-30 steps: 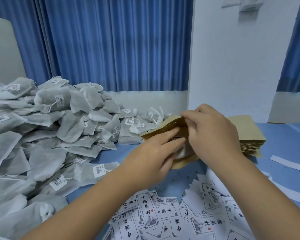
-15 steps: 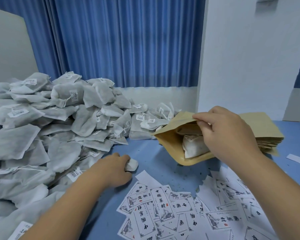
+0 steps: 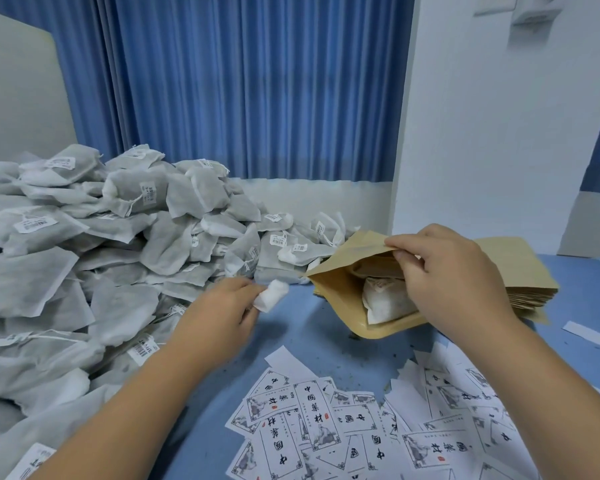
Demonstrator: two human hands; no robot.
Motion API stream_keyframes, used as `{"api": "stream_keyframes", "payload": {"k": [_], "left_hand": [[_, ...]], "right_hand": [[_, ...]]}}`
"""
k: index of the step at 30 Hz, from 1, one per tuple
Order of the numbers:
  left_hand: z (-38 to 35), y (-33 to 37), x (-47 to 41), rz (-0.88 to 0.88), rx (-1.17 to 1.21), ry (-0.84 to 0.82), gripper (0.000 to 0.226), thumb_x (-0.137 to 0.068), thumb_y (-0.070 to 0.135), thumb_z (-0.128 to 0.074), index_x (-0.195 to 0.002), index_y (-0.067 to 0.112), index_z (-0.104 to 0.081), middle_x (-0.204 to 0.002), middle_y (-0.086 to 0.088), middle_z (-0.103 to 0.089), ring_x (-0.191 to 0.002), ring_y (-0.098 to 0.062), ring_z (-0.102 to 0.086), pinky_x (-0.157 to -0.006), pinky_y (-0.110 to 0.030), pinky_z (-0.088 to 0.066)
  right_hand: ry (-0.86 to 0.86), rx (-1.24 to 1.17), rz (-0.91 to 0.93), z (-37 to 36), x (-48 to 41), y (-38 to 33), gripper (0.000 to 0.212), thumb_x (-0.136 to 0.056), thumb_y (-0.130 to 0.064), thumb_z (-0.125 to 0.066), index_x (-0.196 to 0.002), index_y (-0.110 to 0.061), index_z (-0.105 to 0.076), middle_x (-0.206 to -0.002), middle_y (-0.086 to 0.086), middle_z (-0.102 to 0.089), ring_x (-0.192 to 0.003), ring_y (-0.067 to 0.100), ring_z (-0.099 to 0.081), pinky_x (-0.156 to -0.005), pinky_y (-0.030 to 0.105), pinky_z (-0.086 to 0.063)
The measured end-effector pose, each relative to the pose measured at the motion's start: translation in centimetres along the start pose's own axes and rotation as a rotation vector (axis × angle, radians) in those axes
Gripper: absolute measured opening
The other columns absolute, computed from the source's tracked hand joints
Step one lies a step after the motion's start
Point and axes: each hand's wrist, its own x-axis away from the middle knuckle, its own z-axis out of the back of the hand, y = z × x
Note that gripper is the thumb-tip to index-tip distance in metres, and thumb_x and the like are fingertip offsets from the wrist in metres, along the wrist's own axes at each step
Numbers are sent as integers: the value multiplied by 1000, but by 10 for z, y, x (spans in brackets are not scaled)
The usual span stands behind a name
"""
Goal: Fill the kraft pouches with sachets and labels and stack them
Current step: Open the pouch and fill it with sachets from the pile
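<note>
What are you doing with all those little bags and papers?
A person is filling kraft pouches. The right hand pinches an open kraft pouch by its top edge, with one packed sachet lying inside. The left hand holds a small white sachet near the big sachet pile. Printed labels lie scattered on the blue table.

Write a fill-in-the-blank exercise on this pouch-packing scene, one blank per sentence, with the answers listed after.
1. The right hand holds the kraft pouch ____ by its upper lip.
2. The left hand pinches a small white ____.
3. The printed labels lie loose on the ____ table.
4. The heap of sachets lies on the person's ____ side.
Missing words: open; sachet; blue; left.
</note>
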Motion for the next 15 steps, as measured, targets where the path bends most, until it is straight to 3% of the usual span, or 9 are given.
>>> {"api": "stream_keyframes", "payload": {"k": [2, 5, 9, 15], "left_hand": [[9, 13, 0, -199, 7, 146, 34, -85, 10, -53, -113, 14, -72, -99, -7, -63, -83, -28, -59, -67, -34, -48], [19, 33, 4, -395, 39, 263, 40, -84, 18, -46, -116, 20, -70, -93, -6, -59, -63, -20, -51, -49, -26, -42], [20, 61, 11, -502, 117, 328, 42, -83, 17, -47, -123, 27, -54, -104, 4, -45, -64, -9, -44, -46, -21, -41], [15, 92, 15, -651, 96, 355, 28, -93, 17, -49, -121, 18, -53, -98, 0, -43, -59, -17, -48, -42, -24, -41]], "right_hand": [[1, -6, -3, 0, 0, 1, 24, -94, -24, -53, -102, -39, -69, -87, -6, -57, -80, 21, -55, -68, 37, -48], [-3, -13, -3, 0, -1, 2, 24, -94, -24, -52, -101, -40, -69, -86, -6, -56, -80, 20, -54, -67, 36, -48], [-4, -12, 6, -1, -1, 2, 24, -94, -24, -52, -101, -40, -69, -85, -7, -55, -79, 19, -54, -65, 33, -46], [-1, -8, 36, 0, -2, 1, 24, -95, -25, -52, -103, -39, -69, -86, -8, -56, -79, 18, -54, -62, 32, -45]]}}
